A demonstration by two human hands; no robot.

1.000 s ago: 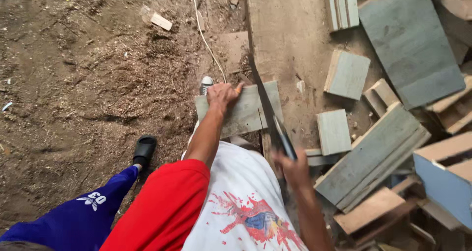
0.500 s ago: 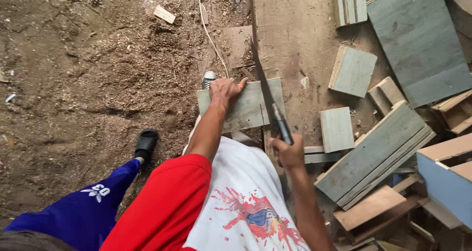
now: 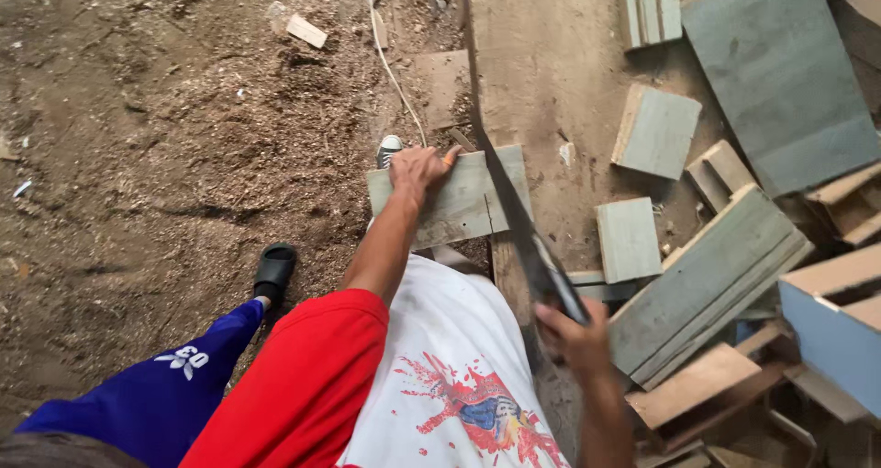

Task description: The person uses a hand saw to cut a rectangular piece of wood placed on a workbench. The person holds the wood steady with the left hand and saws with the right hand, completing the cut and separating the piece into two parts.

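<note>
My left hand presses flat on a short grey-green wooden board that lies across a long sawdust-covered plank. My right hand grips the handle of a handsaw, whose dark blade runs up and away across the right part of the board, along a cut line. My red sleeve and white printed shirt fill the bottom middle. My left foot in a black sandal stands on the dirt at the left.
Sawdust and brown dirt cover the ground at left, with a white cord trailing over it. Several cut grey-green board pieces and stacked planks lie at right. A blue-faced box stands at the right edge.
The saw has been drawn back toward me, my right hand moving lower in view. My left hand stays on the board.
</note>
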